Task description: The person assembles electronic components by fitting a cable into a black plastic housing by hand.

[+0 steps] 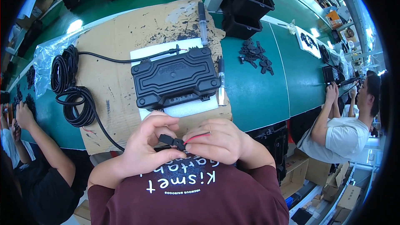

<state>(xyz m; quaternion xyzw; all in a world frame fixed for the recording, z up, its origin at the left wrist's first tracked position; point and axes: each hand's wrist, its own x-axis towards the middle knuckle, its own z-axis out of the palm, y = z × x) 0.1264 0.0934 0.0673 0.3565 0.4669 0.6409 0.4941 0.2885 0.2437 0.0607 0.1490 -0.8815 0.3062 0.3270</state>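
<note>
Wires [200, 136], one red and one black, lie pinched in the right hand [223, 141] where they leave a small black clip [167, 139], gripped by the left hand [143, 146] just off the near edge of the counter [266, 100]. A hard pull could slip them loose; the black cable [102, 129] passing under the left wrist might snag and tug; a loosened grip could drop the clip.
</note>
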